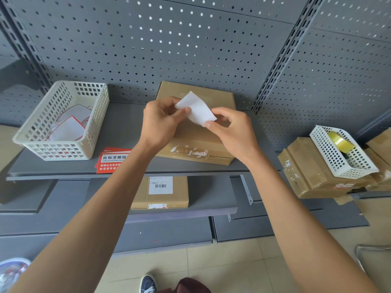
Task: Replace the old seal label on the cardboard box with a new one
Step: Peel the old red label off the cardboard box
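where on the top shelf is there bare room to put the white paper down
Bare shelf shows between the white basket and the cardboard box, behind the red labels. A narrow strip lies right of the box by the upright. The far right is crowded with stacked boxes and a tape basket.

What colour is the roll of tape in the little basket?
The tape roll is see-through yellow, in the small white basket; the head view shows it.
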